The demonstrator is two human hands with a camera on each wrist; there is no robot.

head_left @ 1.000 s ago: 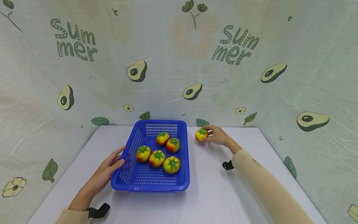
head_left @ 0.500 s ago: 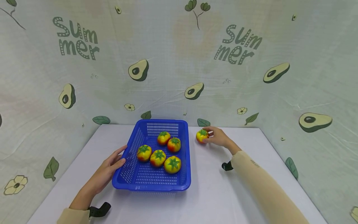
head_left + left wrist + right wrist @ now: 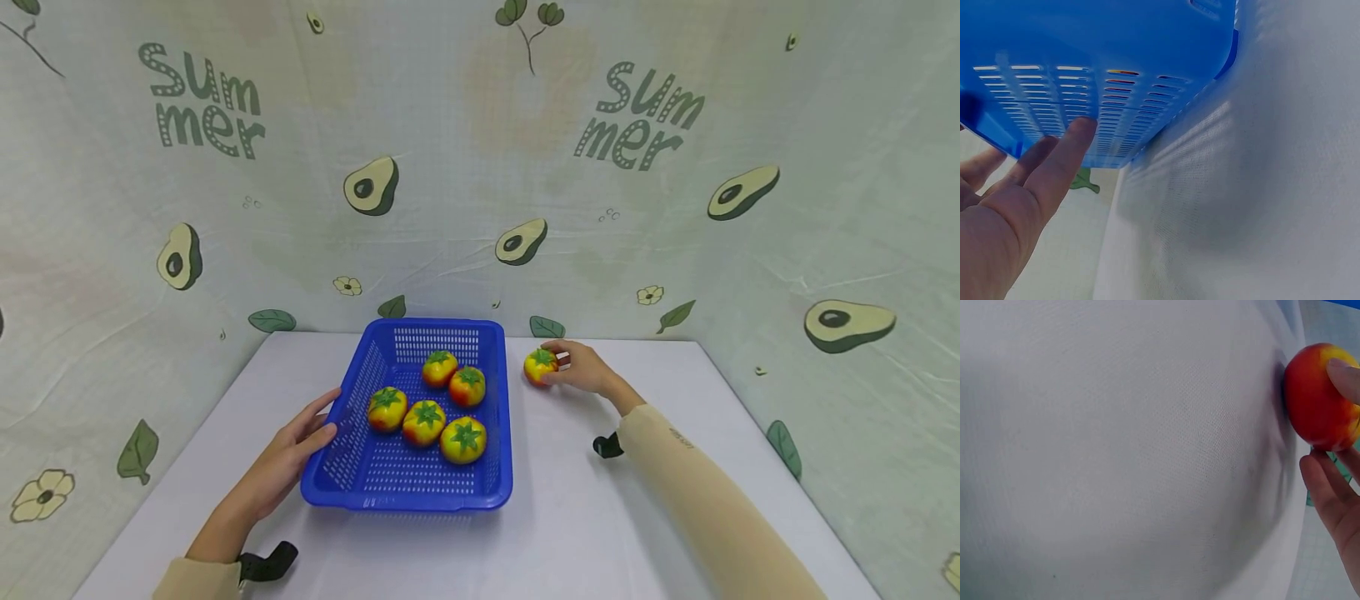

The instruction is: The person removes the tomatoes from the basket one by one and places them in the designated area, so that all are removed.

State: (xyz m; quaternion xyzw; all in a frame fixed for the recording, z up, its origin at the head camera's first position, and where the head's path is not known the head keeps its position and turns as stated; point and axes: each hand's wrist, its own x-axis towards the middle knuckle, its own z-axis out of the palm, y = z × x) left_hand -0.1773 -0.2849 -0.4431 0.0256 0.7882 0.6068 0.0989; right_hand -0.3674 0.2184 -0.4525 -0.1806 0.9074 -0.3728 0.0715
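Note:
A blue plastic basket with slotted walls stands on the table, several red-and-yellow tomatoes with green star-shaped tops inside it. At its left side is my left hand, fingers extended along the outer wall. The left wrist view has these fingers against the slotted wall. Right of the basket's far end, my right hand holds another tomato at the table. Seen from the right wrist, the thumb presses one side of this tomato and fingertips meet the opposite side.
A white cloth covers the table. Behind it and along both sides hangs a pale curtain printed with avocados and leaves. Black wrist straps with small cameras show at the left wrist and right wrist.
The right hand and its tomato have come very slightly nearer. The left hand stays at the basket's side, and the whole head view has shifted a little.

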